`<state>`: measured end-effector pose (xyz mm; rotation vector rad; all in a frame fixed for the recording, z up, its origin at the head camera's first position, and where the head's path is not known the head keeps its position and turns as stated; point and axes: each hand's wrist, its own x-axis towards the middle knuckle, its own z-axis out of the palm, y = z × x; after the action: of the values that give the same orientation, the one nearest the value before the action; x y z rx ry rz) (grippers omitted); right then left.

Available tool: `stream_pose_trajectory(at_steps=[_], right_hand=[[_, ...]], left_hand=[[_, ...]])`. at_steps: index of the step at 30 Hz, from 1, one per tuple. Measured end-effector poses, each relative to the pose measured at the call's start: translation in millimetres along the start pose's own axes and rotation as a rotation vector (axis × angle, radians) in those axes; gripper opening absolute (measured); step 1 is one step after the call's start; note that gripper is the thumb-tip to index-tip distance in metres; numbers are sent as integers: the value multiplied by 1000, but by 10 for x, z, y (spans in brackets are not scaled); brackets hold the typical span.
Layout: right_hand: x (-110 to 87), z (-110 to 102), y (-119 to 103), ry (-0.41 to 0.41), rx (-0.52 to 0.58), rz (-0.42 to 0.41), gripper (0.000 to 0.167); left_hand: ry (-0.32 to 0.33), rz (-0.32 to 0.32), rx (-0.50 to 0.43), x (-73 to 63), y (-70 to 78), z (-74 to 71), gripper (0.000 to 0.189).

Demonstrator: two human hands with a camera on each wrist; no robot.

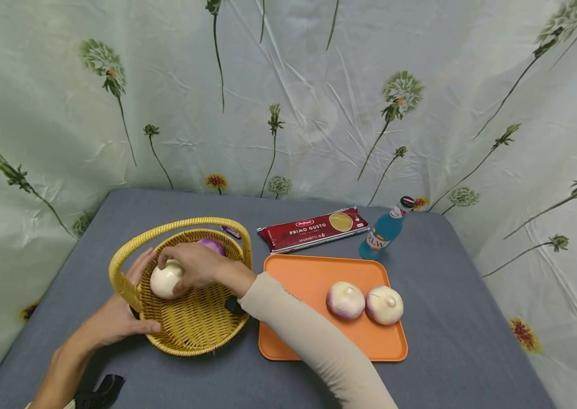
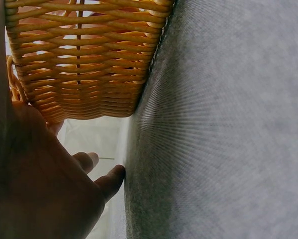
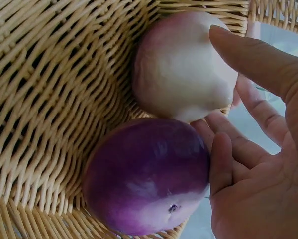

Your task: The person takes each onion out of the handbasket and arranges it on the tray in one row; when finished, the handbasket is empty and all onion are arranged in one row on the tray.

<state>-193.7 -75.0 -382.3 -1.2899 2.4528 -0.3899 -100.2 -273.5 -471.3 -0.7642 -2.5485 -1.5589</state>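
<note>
A yellow wicker basket [image 1: 196, 335] with an arched handle stands at the left of the table. Inside it, my right hand [image 1: 198, 264] grips a white and purple turnip [image 1: 164, 281] near the left wall, its thumb and fingers around the turnip in the right wrist view. Beside that turnip lies a glossy, rounded purple vegetable [image 3: 149, 174], close to my fingers. My left hand [image 1: 111, 321] rests spread against the basket's left side, by the base of the handle, thumb extended along the front. In the left wrist view some of its fingers extend below the woven wall [image 2: 89, 64].
An orange tray [image 1: 293, 278] to the right bears two white and purple turnips [image 1: 345, 300]. Behind it lie a red spaghetti packet [image 1: 314, 229] and a tilted-looking blue bottle [image 1: 382, 230]. A small purple wrapper [image 1: 232, 232] shows at the basket's far rim. A floral cloth hangs behind.
</note>
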Motion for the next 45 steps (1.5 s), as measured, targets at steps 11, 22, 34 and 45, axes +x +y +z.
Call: stream_pose_trajectory(at_steps=[11, 22, 34, 45], right_hand=[[8, 37, 12, 6, 0, -26, 56], [-5, 22, 34, 4, 12, -46, 55], [-88, -63, 72, 59, 85, -55, 56], [-272, -121, 125, 120, 186, -124, 53]], left_hand=[[4, 3, 10, 1, -27, 1, 131], [-3, -15, 4, 9, 16, 1, 131], [-7, -8, 9, 0, 4, -1, 132], [-12, -8, -1, 15, 15, 0, 133]])
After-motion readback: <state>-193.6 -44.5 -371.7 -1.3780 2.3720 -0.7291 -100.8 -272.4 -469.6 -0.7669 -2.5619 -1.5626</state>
